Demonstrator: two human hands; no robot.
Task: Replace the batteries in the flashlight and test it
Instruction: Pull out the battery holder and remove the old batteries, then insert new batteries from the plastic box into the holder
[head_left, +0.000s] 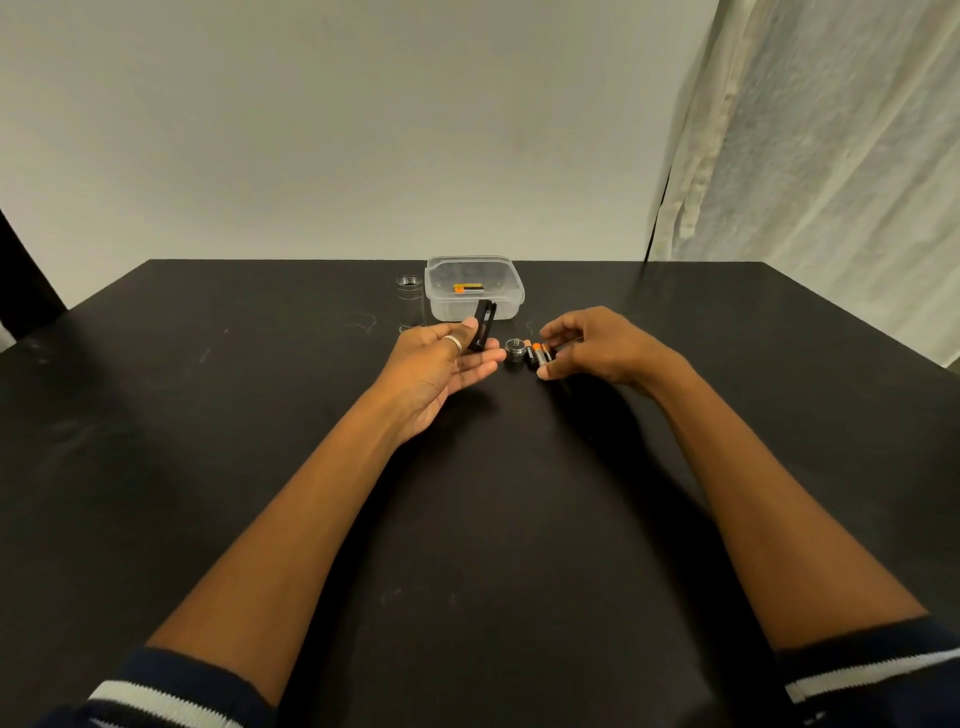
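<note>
My left hand (447, 358) grips a black battery holder (483, 323), tilted upward between thumb and fingers. A silver flashlight body (410, 302) stands upright on the black table (260, 415), its open threaded end up. The flashlight's end cap (515, 351) with a spring lies just right of my left fingertips. Beside it lie a few orange-and-black batteries (537, 355). My right hand (597, 345) hovers over their right ends, thumb and fingers pinching at them; whether a battery is gripped is unclear.
A clear plastic box (472, 288) stands at the table's far edge with an orange-and-black battery (467, 288) inside. A pale curtain (831, 130) hangs at the right. The wall rises behind the table.
</note>
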